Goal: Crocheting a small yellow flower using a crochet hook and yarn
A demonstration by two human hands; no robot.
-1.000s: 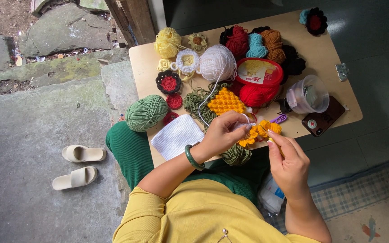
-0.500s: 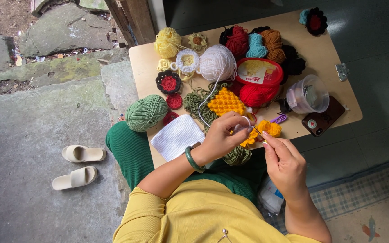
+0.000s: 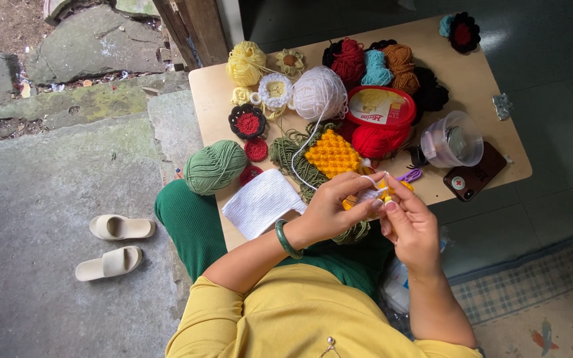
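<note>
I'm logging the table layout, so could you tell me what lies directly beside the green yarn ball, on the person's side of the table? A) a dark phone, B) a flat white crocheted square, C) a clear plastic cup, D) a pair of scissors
B: the white crocheted square lies flat next to the green yarn ball, while the phone and clear cup sit at the table's far end.

Yarn balls [image 3: 349, 63] crowd the table's [image 3: 492, 142] far side; right edge bare
</note>
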